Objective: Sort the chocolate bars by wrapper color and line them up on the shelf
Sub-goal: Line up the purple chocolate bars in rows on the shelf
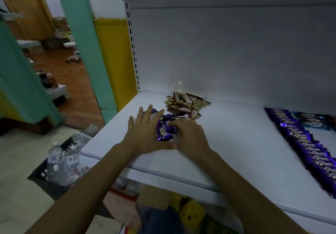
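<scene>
"Choco" reads in white script on the loose purple bars (pixel 163 132) at frame centre, on the white shelf (pixel 227 143). Behind them lies a brown and gold pile (pixel 185 104) with the same script. At right runs 1 overlapping purple row (pixel 305 143), with blue bars (pixel 312 123) beside it. Water bottles (pixel 60 159) stand lower left. The left hand (pixel 143 132) lies flat, fingers spread, on the purple bars. The right hand (pixel 190 135) curls its fingers over them; whether it grips one is unclear.

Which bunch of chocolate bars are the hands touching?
The loose purple pile, in front of the brown-gold pile; the purple row and blue bars at right lie untouched.
</scene>
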